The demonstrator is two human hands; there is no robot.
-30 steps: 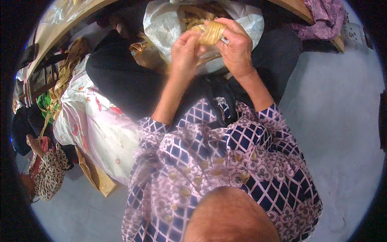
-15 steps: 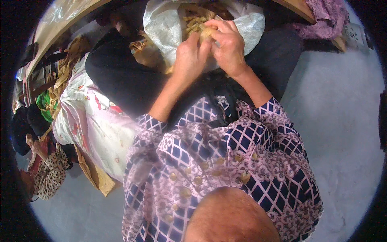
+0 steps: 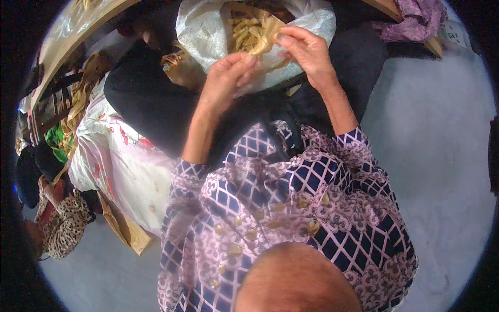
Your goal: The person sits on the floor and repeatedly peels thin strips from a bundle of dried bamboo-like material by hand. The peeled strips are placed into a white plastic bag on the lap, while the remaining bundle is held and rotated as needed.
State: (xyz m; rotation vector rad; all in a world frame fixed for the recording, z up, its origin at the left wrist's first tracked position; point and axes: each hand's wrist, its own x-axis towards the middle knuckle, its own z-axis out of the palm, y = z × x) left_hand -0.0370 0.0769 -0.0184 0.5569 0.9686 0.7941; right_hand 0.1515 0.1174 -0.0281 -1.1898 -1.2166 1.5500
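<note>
A thin tan sheet (image 3: 267, 37), leaf-like or papery, is stretched between my hands above an open white woven sack (image 3: 202, 31). My right hand (image 3: 310, 54) pinches the sheet's right edge between thumb and fingers. At its lower left tip, the fingers of my left hand (image 3: 227, 78) are closed on it. Inside the sack lie several small yellowish-tan pieces (image 3: 244, 27), narrow and folded or rolled; what they are I cannot tell. The sack rests between my legs in dark trousers.
To the left lie a white printed cloth bundle (image 3: 125, 171), a brown cardboard piece (image 3: 125, 226) and a spotted cloth (image 3: 66, 223). A brown paper-like bag (image 3: 182, 70) stands by the sack. Wooden edges (image 3: 78, 36) curve overhead; purple cloth (image 3: 416, 23) hangs at the right.
My hands have moved apart, the left one down and left, the right one slightly right. The tan sheet, bunched between them before, now shows spread out.
</note>
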